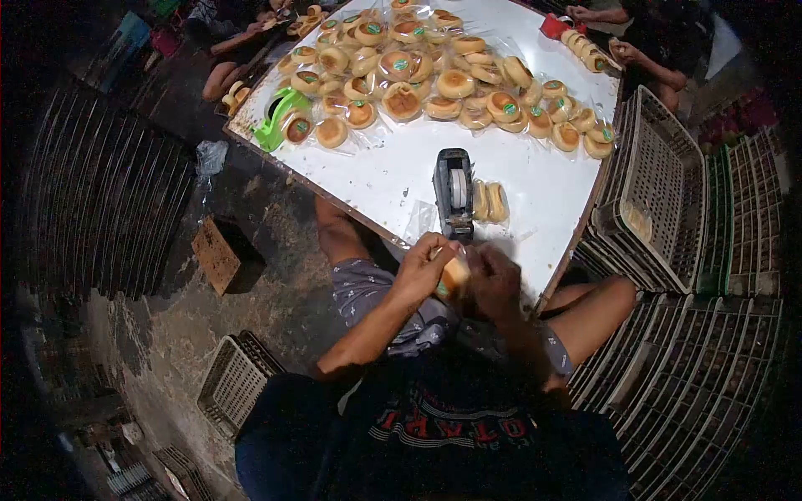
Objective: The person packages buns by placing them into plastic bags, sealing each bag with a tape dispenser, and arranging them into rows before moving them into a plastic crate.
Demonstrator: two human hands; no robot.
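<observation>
My left hand [423, 269] and my right hand [493, 280] are together at the near edge of the white table [393, 179], both closed on one wrapped bun [455, 274] held between them. Just beyond my hands stands a dark tape dispenser [454, 194] with a white roll. Beside it lie two wrapped buns [489, 201]. A big pile of wrapped buns with green stickers [434, 79] covers the far half of the table. I sit with my knees under the table edge.
A green tape dispenser [280, 117] sits at the table's left corner. A beige plastic crate [660, 196] leans at the right, with stacked racks [710, 367] below. Other people's hands [622, 52] work at the far corners. A basket [234, 380] lies on the floor.
</observation>
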